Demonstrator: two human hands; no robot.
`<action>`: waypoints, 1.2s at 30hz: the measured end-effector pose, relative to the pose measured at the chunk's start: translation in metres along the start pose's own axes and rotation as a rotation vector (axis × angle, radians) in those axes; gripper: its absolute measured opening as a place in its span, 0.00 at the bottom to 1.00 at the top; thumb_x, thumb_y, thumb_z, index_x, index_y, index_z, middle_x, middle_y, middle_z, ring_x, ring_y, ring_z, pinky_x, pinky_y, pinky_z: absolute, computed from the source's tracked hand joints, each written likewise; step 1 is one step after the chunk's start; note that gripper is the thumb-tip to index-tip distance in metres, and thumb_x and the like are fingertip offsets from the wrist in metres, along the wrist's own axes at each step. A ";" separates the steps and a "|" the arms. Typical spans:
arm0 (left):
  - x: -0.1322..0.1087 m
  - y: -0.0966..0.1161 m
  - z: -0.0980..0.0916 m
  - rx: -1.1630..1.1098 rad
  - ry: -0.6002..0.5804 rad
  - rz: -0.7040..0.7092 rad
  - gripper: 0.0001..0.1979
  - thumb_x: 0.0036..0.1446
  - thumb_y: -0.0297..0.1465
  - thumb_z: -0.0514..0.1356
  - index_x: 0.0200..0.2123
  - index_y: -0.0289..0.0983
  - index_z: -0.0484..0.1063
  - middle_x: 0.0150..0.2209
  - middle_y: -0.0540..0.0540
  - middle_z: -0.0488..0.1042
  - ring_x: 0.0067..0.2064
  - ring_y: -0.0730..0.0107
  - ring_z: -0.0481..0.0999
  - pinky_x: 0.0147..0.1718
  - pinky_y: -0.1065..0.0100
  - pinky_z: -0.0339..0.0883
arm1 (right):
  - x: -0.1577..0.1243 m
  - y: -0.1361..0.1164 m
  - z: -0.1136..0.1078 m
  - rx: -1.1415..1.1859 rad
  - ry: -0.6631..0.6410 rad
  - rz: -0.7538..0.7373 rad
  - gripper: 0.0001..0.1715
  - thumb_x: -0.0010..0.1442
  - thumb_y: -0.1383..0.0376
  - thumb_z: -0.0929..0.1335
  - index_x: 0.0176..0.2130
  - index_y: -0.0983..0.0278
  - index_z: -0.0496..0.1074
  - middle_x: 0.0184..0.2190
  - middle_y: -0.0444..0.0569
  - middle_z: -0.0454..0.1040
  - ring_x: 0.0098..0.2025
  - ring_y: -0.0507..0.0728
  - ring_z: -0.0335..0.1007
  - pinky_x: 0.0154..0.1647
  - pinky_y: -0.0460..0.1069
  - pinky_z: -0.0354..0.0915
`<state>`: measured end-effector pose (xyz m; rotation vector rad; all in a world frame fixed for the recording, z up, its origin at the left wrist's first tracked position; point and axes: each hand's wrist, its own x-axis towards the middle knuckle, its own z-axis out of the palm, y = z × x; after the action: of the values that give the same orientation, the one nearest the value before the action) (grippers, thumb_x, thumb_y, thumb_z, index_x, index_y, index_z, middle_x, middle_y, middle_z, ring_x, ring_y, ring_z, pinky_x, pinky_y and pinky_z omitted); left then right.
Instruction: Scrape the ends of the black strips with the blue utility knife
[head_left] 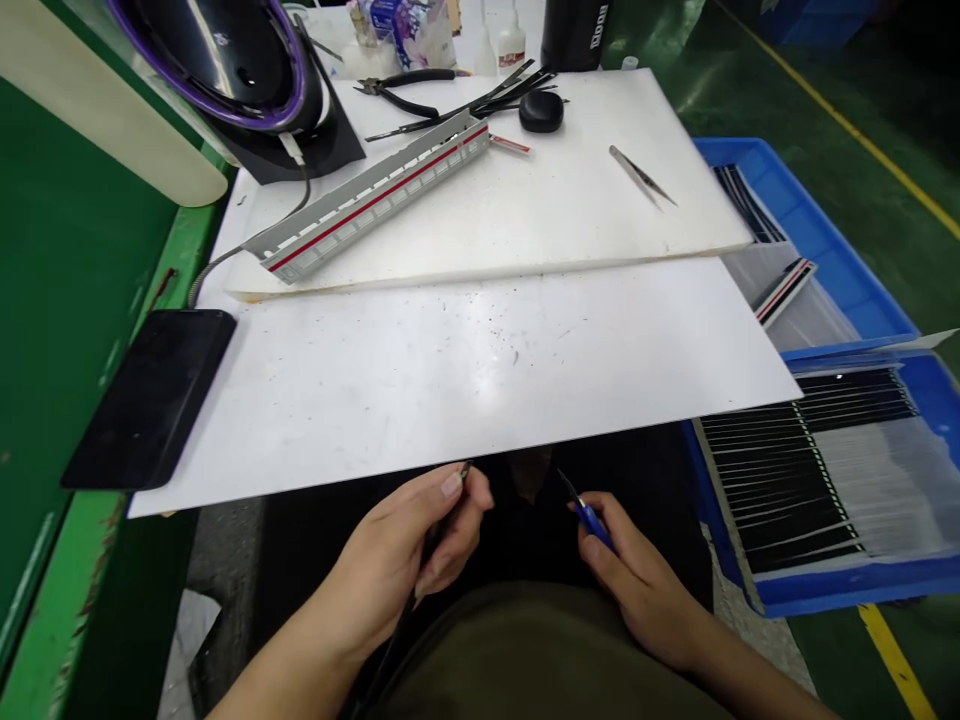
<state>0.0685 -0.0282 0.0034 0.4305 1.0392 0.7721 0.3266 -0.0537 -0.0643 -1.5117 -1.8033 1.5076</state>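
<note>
My left hand (416,550) is below the near edge of the white board (465,370), over my lap. Its fingers are pinched round a thin black strip (427,560) that runs down past my wrist. My right hand (637,585) is closed on a small blue-handled tool (589,512) with a dark pointed tip that aims up and left toward the left hand. The two hands are a short way apart.
A grey rail with a red stripe (375,195), tweezers (641,178), black pliers (405,90) and a small black case (541,110) lie on the far board. A black phone (150,395) lies at left. Blue trays (825,470) with black strips stand at right.
</note>
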 end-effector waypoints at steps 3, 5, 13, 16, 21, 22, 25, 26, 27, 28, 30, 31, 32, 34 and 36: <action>0.002 0.002 0.001 -0.048 -0.054 -0.038 0.14 0.67 0.40 0.54 0.38 0.36 0.74 0.17 0.56 0.55 0.17 0.80 0.46 0.15 0.77 0.43 | 0.005 -0.022 -0.010 0.108 -0.055 0.009 0.17 0.74 0.56 0.57 0.51 0.61 0.66 0.30 0.44 0.70 0.27 0.52 0.65 0.29 0.48 0.65; 0.002 0.002 0.000 -0.026 -0.041 -0.054 0.15 0.67 0.40 0.55 0.34 0.36 0.72 0.17 0.55 0.56 0.18 0.80 0.49 0.15 0.78 0.46 | 0.013 -0.041 -0.018 0.081 -0.071 -0.035 0.16 0.74 0.58 0.57 0.50 0.61 0.69 0.32 0.44 0.72 0.29 0.52 0.67 0.32 0.48 0.66; 0.006 0.001 -0.008 0.004 0.141 -0.089 0.17 0.64 0.43 0.57 0.28 0.37 0.66 0.18 0.57 0.53 0.17 0.81 0.51 0.14 0.79 0.48 | 0.047 -0.103 -0.032 -0.331 -0.192 -0.209 0.32 0.71 0.68 0.60 0.70 0.53 0.57 0.44 0.49 0.79 0.47 0.61 0.77 0.49 0.56 0.71; 0.006 0.004 -0.007 0.011 0.165 -0.111 0.17 0.64 0.42 0.57 0.28 0.37 0.66 0.18 0.57 0.53 0.17 0.80 0.52 0.14 0.78 0.49 | 0.057 -0.108 -0.027 -0.470 -0.195 -0.209 0.34 0.69 0.72 0.60 0.69 0.52 0.60 0.42 0.50 0.80 0.47 0.62 0.77 0.49 0.58 0.71; 0.006 0.006 -0.001 0.030 0.206 -0.122 0.16 0.64 0.42 0.57 0.28 0.37 0.67 0.18 0.56 0.54 0.17 0.80 0.53 0.14 0.78 0.51 | 0.061 -0.110 -0.024 -0.575 -0.210 -0.235 0.36 0.67 0.73 0.60 0.70 0.51 0.59 0.41 0.49 0.80 0.41 0.59 0.77 0.45 0.54 0.71; 0.006 0.005 0.000 0.030 0.214 -0.120 0.16 0.64 0.42 0.58 0.28 0.37 0.68 0.18 0.56 0.54 0.17 0.80 0.53 0.14 0.78 0.52 | 0.061 -0.110 -0.024 -0.584 -0.214 -0.248 0.36 0.67 0.73 0.60 0.70 0.51 0.59 0.40 0.49 0.80 0.40 0.58 0.77 0.43 0.52 0.70; 0.006 0.004 0.002 0.014 0.235 -0.134 0.16 0.63 0.42 0.59 0.28 0.37 0.68 0.18 0.56 0.55 0.17 0.80 0.53 0.14 0.79 0.51 | 0.060 -0.110 -0.026 -0.601 -0.226 -0.291 0.37 0.67 0.73 0.60 0.70 0.52 0.58 0.37 0.48 0.79 0.36 0.57 0.75 0.40 0.50 0.68; 0.006 0.004 0.002 0.012 0.240 -0.138 0.16 0.63 0.42 0.59 0.28 0.37 0.68 0.18 0.56 0.55 0.17 0.80 0.53 0.14 0.79 0.51 | 0.060 -0.110 -0.027 -0.606 -0.231 -0.299 0.37 0.67 0.73 0.60 0.70 0.52 0.58 0.36 0.47 0.79 0.35 0.56 0.75 0.39 0.50 0.67; 0.007 0.004 0.003 0.013 0.243 -0.142 0.16 0.62 0.42 0.59 0.28 0.37 0.67 0.18 0.56 0.55 0.17 0.80 0.53 0.14 0.78 0.51 | 0.060 -0.109 -0.027 -0.611 -0.236 -0.303 0.38 0.66 0.73 0.60 0.71 0.52 0.57 0.36 0.47 0.78 0.35 0.56 0.74 0.38 0.49 0.66; 0.007 0.004 0.002 0.017 0.244 -0.143 0.16 0.62 0.42 0.59 0.28 0.37 0.67 0.18 0.56 0.55 0.17 0.80 0.53 0.14 0.78 0.51 | 0.060 -0.109 -0.027 -0.616 -0.243 -0.299 0.38 0.66 0.73 0.60 0.71 0.52 0.57 0.36 0.47 0.78 0.35 0.56 0.74 0.37 0.49 0.66; 0.007 0.004 0.002 0.025 0.248 -0.139 0.16 0.62 0.43 0.60 0.28 0.37 0.68 0.18 0.56 0.55 0.17 0.80 0.54 0.14 0.78 0.52 | 0.061 -0.108 -0.027 -0.623 -0.265 -0.280 0.39 0.66 0.73 0.60 0.71 0.51 0.55 0.37 0.47 0.78 0.34 0.56 0.74 0.36 0.50 0.64; 0.008 0.004 0.002 0.025 0.248 -0.137 0.17 0.62 0.43 0.60 0.28 0.37 0.68 0.18 0.56 0.55 0.17 0.80 0.54 0.14 0.77 0.52 | 0.061 -0.108 -0.028 -0.624 -0.276 -0.269 0.40 0.66 0.73 0.60 0.72 0.50 0.54 0.37 0.47 0.78 0.35 0.56 0.74 0.35 0.50 0.64; 0.008 0.004 0.001 0.024 0.244 -0.136 0.17 0.62 0.43 0.60 0.28 0.37 0.68 0.18 0.56 0.55 0.17 0.80 0.53 0.14 0.77 0.52 | 0.061 -0.109 -0.028 -0.624 -0.286 -0.259 0.40 0.66 0.73 0.60 0.72 0.49 0.54 0.38 0.47 0.78 0.35 0.57 0.74 0.35 0.50 0.63; 0.008 0.004 0.001 0.022 0.241 -0.134 0.17 0.62 0.43 0.60 0.28 0.37 0.68 0.18 0.57 0.55 0.17 0.80 0.53 0.15 0.77 0.53 | 0.061 -0.110 -0.029 -0.622 -0.301 -0.247 0.41 0.66 0.73 0.60 0.72 0.48 0.53 0.38 0.47 0.78 0.35 0.57 0.74 0.36 0.51 0.62; 0.007 0.004 0.001 0.020 0.245 -0.143 0.17 0.62 0.43 0.60 0.28 0.37 0.69 0.18 0.56 0.55 0.17 0.80 0.53 0.15 0.77 0.52 | 0.061 -0.111 -0.030 -0.631 -0.308 -0.242 0.41 0.66 0.73 0.60 0.72 0.48 0.53 0.37 0.46 0.77 0.35 0.56 0.73 0.34 0.51 0.61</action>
<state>0.0703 -0.0205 0.0021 0.2790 1.2928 0.6981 0.2728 0.0286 0.0209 -1.2692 -2.7182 1.1543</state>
